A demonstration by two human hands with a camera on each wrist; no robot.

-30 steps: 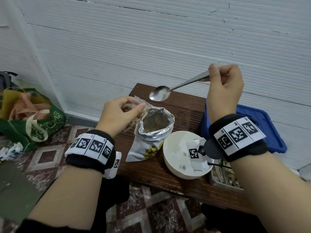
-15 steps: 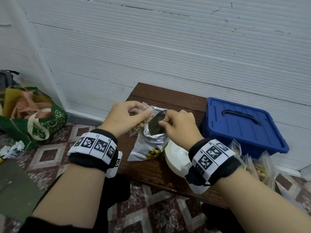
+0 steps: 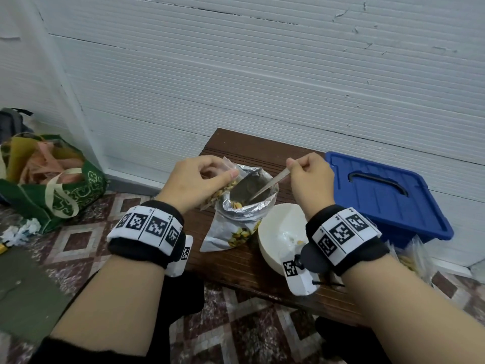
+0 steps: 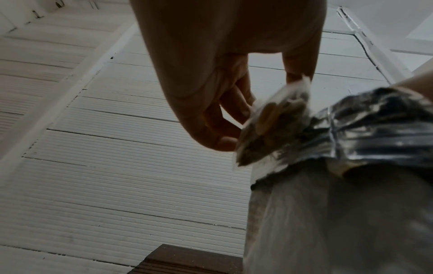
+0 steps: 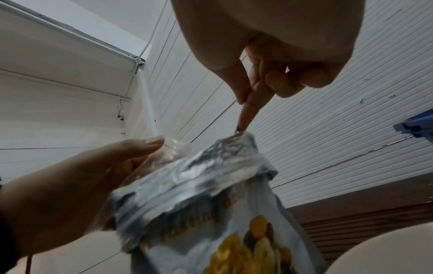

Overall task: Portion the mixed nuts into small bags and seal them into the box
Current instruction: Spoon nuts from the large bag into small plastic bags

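The nut pouch [image 3: 241,222] stands open on the bench [image 3: 236,261], its foil mouth rolled back, and my spoon [image 3: 265,189] reaches down into it. My right hand [image 3: 309,182] pinches the spoon handle between thumb and fingers. My left hand [image 3: 194,179] pinches a small clear bag [image 3: 217,193], already partly filled with nuts, right against the pouch's rim. Just right of the pouch sits a white bowl [image 3: 273,232], almost empty. Beyond it the blue box [image 3: 380,190] has its lid on, and a few filled bags [image 3: 412,256] lie in front of it. I judge I'm midway: this bag needs more nuts, then sealing, and nothing seems boxed yet
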